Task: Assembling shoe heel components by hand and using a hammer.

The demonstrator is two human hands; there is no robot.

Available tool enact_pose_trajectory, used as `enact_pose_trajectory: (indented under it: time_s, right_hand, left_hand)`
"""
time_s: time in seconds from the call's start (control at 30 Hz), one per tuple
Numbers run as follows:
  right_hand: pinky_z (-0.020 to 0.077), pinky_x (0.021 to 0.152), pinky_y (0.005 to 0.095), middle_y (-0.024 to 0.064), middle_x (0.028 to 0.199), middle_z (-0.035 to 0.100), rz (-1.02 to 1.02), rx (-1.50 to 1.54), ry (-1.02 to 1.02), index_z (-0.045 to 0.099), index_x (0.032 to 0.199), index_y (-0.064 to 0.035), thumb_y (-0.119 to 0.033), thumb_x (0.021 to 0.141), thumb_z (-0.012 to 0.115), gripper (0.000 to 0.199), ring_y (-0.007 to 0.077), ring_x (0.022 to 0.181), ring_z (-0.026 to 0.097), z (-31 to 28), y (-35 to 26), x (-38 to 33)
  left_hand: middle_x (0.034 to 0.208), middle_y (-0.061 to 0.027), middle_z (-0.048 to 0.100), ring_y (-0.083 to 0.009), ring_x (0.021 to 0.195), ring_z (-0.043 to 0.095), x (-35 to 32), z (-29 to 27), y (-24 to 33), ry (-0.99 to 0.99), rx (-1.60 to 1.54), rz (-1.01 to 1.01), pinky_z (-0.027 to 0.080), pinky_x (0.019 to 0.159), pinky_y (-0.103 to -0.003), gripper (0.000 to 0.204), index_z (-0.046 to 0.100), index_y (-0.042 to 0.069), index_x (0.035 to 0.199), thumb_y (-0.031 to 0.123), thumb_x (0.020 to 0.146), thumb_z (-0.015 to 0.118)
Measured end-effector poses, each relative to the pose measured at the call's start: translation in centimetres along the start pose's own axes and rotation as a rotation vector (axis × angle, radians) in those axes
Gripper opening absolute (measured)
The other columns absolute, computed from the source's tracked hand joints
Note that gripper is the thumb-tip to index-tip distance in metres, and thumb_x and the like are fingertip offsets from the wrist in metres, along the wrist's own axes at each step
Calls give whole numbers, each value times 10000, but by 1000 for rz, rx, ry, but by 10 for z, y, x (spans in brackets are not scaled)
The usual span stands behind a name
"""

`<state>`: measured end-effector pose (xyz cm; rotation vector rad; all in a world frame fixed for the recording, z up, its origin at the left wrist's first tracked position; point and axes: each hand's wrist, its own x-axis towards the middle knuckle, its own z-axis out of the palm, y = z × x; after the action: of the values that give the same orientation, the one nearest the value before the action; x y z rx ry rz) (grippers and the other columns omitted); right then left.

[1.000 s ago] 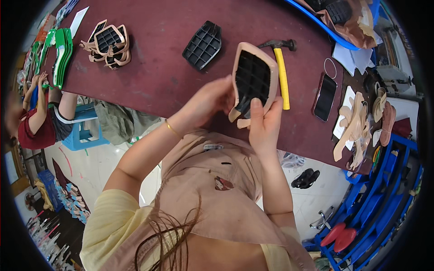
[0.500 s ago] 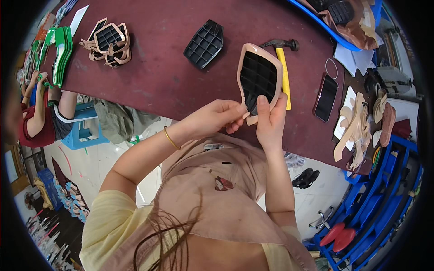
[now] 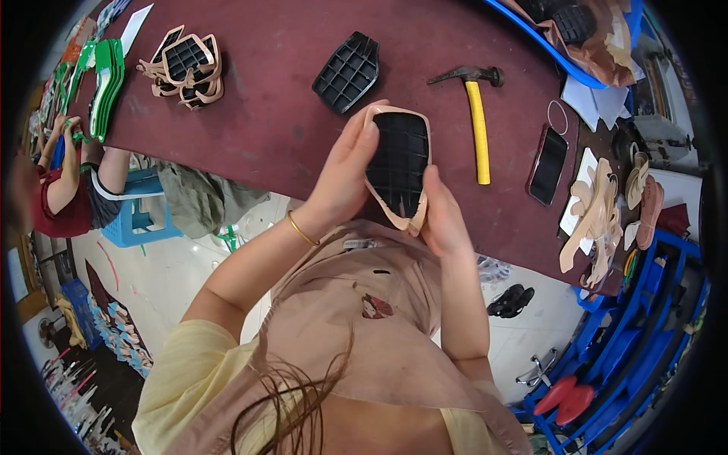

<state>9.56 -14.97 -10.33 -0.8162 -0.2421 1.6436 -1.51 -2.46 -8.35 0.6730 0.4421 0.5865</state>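
Tan-rimmed black grid piece [image 3: 402, 161] between both hands, above near side of maroon table [image 3: 265, 91]; long axis runs near to far. Left hand [image 3: 345, 168] clasps left rim toward far end; right hand [image 3: 446, 216] grips right rim toward near end. Since earlier frame: piece shifted left, clear of hammer [image 3: 478, 133]; left hand off near tip.

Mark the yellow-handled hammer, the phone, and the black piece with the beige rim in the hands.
Hammer [image 3: 478, 133]: head view, on its yellow handle.
Phone [image 3: 547, 166]: head view, on its dark screen.
Held piece [image 3: 401, 158]: head view, on its black gridded face.
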Motion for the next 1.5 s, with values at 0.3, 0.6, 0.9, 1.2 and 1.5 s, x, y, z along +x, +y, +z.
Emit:
enact_pose_trajectory:
  time_s: [0.3,0.6,0.9,1.2,1.5]
  right_hand:
    - [445,818,339,155,1038,577,-562,-591,482,540,1102,35,-282,995,415,358,202,952,566,2,7,19]
    - [458,754,339,112,910,547,-406,-659,503,541,1079,28,-223,987,406,299,246,841,568,2,-20,22]
    - [446,681,444,192,888,542,-336,-1136,449,510,958,2,-178,964,416,203,390,788,572,-13,-25,29]
    - [465,687,487,178,772,597,-260,-1680,426,520,864,-28,-246,963,407,265,430,795,584,5,-35,37]
    - [462,730,423,156,886,565,-659,-1562,635,551,1046,-11,-241,895,559,276,344,832,583,-23,-61,29]
  left_hand:
    - [1141,-35,563,-90,1038,536,3,-30,-26,21,255,-10,447,909,-271,386,436,27,1293,239,974,482]
    - [1057,-29,586,-72,967,532,4,-27,-27,-28,373,-30,439,862,-242,312,498,-8,1216,185,971,470]
    - [1084,-40,591,-84,991,535,10,-31,-22,-78,545,-121,435,888,-261,347,490,-16,1246,201,975,470]
    - [1011,-33,614,-75,929,532,13,-29,-26,-112,794,-83,437,848,-252,376,546,-22,1183,285,982,462]
    - [872,-49,648,-91,819,579,14,-16,-37,134,824,42,466,763,-248,303,607,-33,1061,233,957,507]
